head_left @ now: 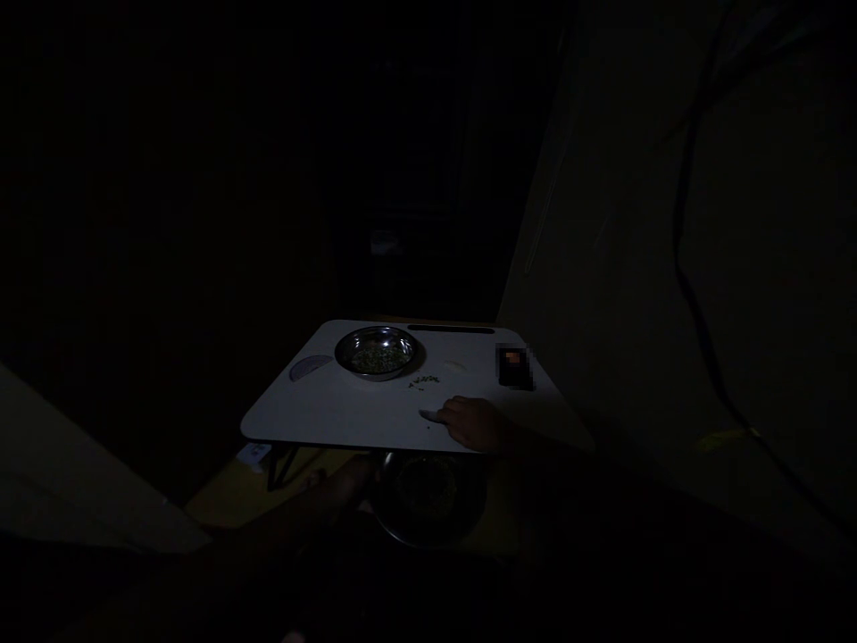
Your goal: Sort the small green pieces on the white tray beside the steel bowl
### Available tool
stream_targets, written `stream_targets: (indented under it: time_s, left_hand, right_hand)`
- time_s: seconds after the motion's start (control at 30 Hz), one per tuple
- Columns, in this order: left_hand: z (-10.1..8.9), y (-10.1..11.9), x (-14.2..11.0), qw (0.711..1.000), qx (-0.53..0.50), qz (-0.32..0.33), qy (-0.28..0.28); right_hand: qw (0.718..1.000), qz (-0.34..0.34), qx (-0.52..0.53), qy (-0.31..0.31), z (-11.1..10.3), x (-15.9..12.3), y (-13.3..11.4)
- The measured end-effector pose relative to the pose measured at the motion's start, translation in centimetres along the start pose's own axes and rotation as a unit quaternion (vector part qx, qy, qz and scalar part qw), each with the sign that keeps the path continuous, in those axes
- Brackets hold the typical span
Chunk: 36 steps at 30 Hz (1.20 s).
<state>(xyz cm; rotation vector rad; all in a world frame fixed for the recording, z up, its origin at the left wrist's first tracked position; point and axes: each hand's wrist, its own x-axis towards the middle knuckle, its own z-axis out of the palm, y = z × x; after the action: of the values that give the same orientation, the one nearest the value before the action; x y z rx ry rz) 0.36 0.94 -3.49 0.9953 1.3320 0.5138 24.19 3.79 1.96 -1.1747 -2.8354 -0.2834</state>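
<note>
My right hand [474,423] rests near the front edge of a white table [321,420], its fingers wrapped round a small knife [429,415] whose blade points left. Small green chopped bits [426,381] lie just beyond the blade. A steel bowl [376,374] on the table's left half holds more green bits. Below the table edge, a second, larger metal bowl [402,536] sits low with dim greenish contents. My left hand [365,473] is at this lower bowl's left rim and appears to grip it; its fingers are mostly lost in the dark.
A pale half-round piece [310,367] lies left of the upper bowl. A small pale sliver [455,365] lies right of it. A blurred dark object [515,367] stands at the table's right. A wall with a dark cable [689,295] rises on the right. The surroundings are very dark.
</note>
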Motion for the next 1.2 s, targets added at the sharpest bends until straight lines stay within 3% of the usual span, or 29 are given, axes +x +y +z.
stream_targets:
  time_s: [0.43,0.6,1.03,1.2]
  left_hand:
    - [0.8,0.1,0.5,1.000,-0.008,0.000,0.011]
    - [1.4,0.5,-0.1,0.999,-0.038,-0.004,0.006]
    - [3.1,2.3,-2.2,0.995,-0.010,-0.015,0.094]
    - [3.4,2.0,-1.8,0.996,-0.004,-0.026,0.083]
  right_hand:
    - [0.999,-0.028,0.040,0.022,0.0,-0.6,-1.4]
    - [0.997,-0.067,0.033,0.013,-0.6,-1.0,-2.4]
    - [0.993,-0.110,0.010,0.029,-1.3,-1.4,-3.5]
    - [0.990,-0.134,-0.001,0.035,-1.3,-1.6,-3.5]
